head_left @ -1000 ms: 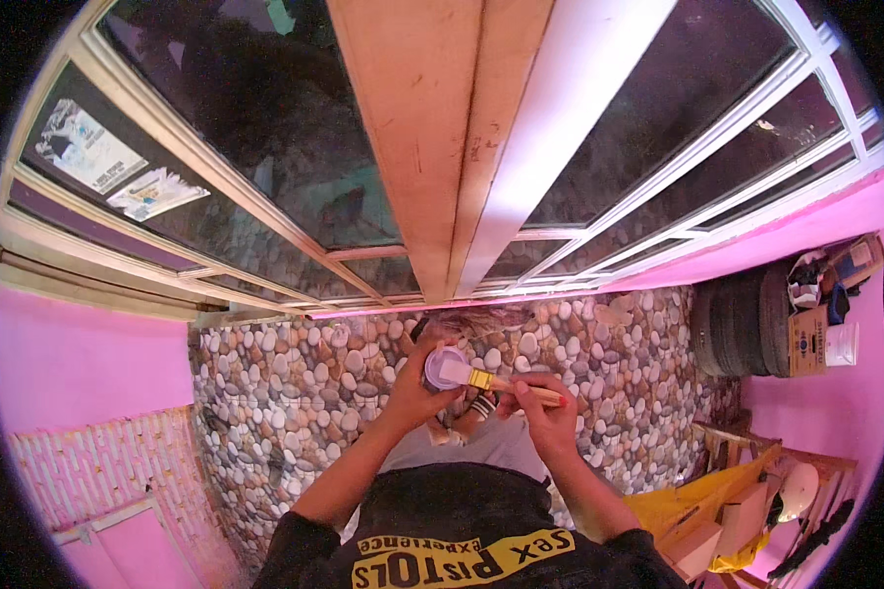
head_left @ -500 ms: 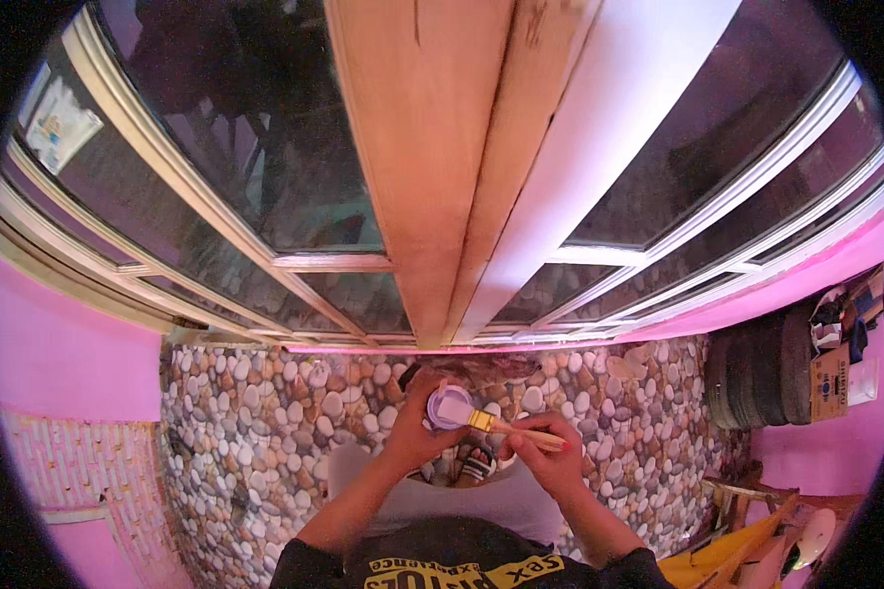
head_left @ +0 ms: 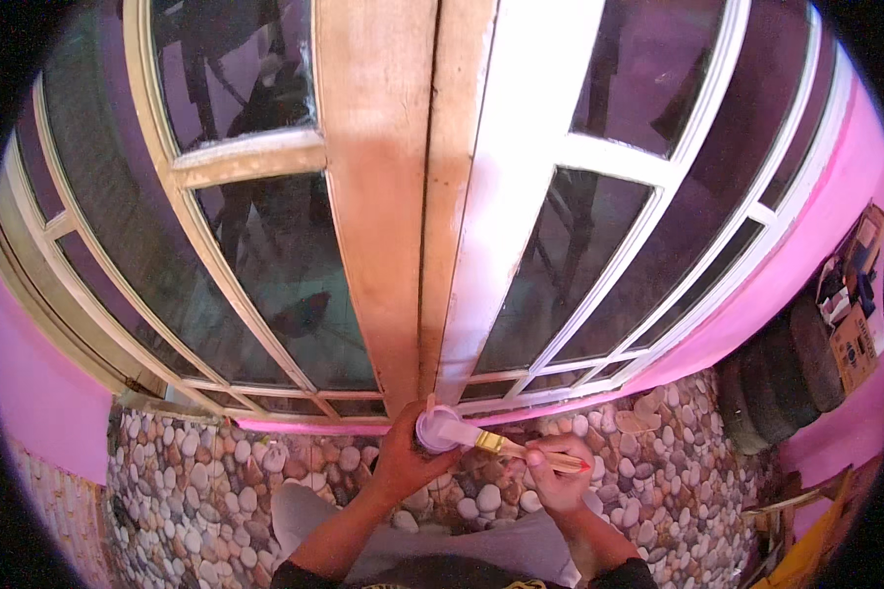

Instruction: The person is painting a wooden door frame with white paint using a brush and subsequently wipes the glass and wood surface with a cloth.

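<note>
My left hand (head_left: 401, 459) is closed around a small cup (head_left: 424, 439) of whitish paint, held low in front of the door. A flat paintbrush (head_left: 513, 450) with a pale wooden handle, red at the tip, is gripped in my right hand (head_left: 562, 475). Its whitish bristles lie over the cup's mouth, touching or just above the rim; I cannot tell which. Ahead stands a glazed double door. Its right leaf (head_left: 525, 128) is white along the middle stile, while the left stile (head_left: 375, 216) shows brownish wood. A dark seam runs between them.
Stacked dark tyres (head_left: 791, 378) stand at the right by the pink wall (head_left: 805, 265), with a cardboard box (head_left: 853, 353) beside them. A yellow and wooden object (head_left: 815, 540) sits at the lower right. The floor (head_left: 196, 491) has a pebble pattern.
The view has tilted up, showing more of the door's panes and less of my shirt. Both hands appear slightly lower in the picture, still holding the cup and the paintbrush.
</note>
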The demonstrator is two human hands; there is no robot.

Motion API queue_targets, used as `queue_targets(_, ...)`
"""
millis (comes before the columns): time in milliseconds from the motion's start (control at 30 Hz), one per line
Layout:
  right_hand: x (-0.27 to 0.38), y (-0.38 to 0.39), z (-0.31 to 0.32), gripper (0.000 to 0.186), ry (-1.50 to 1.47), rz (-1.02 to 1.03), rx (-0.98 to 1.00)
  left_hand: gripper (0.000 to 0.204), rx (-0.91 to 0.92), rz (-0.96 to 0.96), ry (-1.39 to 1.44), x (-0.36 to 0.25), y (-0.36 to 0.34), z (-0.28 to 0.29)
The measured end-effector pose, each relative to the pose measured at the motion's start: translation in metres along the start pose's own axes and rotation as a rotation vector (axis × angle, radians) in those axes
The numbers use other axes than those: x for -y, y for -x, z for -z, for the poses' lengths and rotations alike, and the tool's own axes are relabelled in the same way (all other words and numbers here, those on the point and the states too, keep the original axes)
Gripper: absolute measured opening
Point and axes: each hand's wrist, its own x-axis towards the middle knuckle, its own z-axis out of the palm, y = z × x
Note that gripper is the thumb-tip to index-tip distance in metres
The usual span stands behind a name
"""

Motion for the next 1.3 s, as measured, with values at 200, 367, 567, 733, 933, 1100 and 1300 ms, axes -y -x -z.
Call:
queue_targets(200, -0.011, 0.005, -0.001, 0.014, -0.012, 0.054, -0.103, 0.063, 0.005, -0.021, 0.034, 0.012, -0.002, -0.011)
queue_targets(367, 0.004, -0.018, -0.003, 0.018, -0.002, 0.155, -0.199, 0.061, -0.024, -0.071, -0.003, -0.001, -0.009, -0.007)
queue_targets(567, 0.028, -0.065, -0.024, 0.023, 0.040, 0.313, -0.253, 0.062, 0.012, 0.070, 0.016, 0.002, 0.008, 0.004)
queue_targets(733, 0.052, -0.100, -0.048, 0.016, 0.098, 0.379, -0.252, 0.071, 0.020, 0.146, -0.022, 0.043, 0.038, 0.012)
queue_targets(933, 0.076, -0.136, -0.070, 0.022, 0.306, 0.459, -0.262, 0.070, -0.001, 0.066, -0.044, 0.034, 0.055, 0.019)
queue_targets(1100, 0.113, -0.164, -0.084, 0.022, 0.332, 0.598, -0.290, 0.071, 0.028, 0.088, -0.036, 0.033, 0.059, 0.026)
queue_targets(1300, 0.105, -0.139, -0.080, 0.023, 0.409, 0.576, -0.183, 0.073, 0.014, 0.122, -0.036, 0.032, 0.068, 0.032)
